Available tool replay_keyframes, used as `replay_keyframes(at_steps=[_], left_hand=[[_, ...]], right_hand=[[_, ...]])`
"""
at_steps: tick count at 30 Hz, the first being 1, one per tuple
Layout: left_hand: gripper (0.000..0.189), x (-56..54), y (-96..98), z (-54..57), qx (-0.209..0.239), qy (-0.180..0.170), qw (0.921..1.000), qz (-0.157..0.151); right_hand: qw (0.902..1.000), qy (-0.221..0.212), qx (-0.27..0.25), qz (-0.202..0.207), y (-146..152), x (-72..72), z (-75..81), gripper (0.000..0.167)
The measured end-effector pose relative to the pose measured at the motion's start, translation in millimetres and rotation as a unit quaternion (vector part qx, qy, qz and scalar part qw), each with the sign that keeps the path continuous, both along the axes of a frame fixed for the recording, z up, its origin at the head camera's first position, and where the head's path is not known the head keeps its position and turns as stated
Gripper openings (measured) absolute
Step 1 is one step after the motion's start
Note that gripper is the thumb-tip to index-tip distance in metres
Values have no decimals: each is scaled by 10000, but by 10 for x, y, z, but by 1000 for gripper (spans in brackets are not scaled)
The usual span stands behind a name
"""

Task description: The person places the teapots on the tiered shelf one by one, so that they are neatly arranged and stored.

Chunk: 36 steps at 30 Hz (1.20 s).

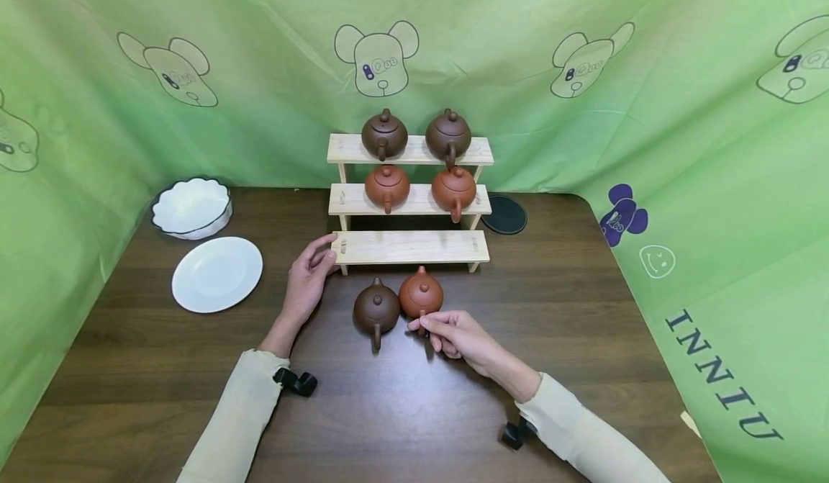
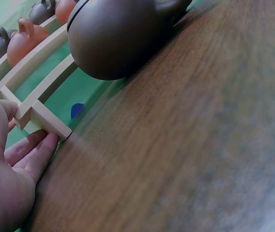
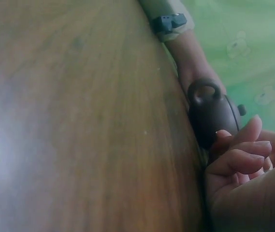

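My left hand (image 1: 306,281) grips the left end of the lowest step of a wooden display stand (image 1: 411,247), thumb at the board and fingers against its leg (image 2: 50,121). With the thumb and index finger, my right hand (image 1: 460,337) pinches the handle of a reddish-orange clay teapot (image 1: 421,294), its spout toward the stand. Just left of it on the table sits a dark brown teapot (image 1: 376,309), handle toward me. In the right wrist view, curled fingers (image 3: 238,162) overlap the dark brown teapot (image 3: 212,116), and the reddish one is hidden.
Two dark brown teapots (image 1: 385,136) stand on the top step and two reddish ones (image 1: 387,186) on the middle step. At left lie a white plate (image 1: 216,274) and a scalloped white bowl (image 1: 192,208). A dark round coaster (image 1: 505,214) is behind the stand's right side.
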<state>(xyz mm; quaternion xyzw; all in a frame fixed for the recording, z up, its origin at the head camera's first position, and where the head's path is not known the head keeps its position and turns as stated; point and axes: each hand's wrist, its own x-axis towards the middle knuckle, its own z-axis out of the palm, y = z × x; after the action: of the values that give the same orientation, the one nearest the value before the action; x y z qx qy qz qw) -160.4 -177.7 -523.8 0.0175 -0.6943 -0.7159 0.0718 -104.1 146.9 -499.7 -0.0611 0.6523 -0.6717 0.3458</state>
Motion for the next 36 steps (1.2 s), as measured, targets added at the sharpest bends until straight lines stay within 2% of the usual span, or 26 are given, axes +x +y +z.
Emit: replay_keyframes(at_steps=[7, 24, 36], left_hand=[[39, -2, 0, -3, -14, 19, 10000, 11], [39, 2, 3, -1, -5, 21, 10000, 28], [39, -6, 0, -14, 21, 72, 10000, 18]], right_hand=[[9997, 55, -124, -188, 2, 2, -3, 37], [9992, 300, -160, -200, 47, 18, 29, 39], [9942, 991, -263, -326, 57, -17, 182, 37]])
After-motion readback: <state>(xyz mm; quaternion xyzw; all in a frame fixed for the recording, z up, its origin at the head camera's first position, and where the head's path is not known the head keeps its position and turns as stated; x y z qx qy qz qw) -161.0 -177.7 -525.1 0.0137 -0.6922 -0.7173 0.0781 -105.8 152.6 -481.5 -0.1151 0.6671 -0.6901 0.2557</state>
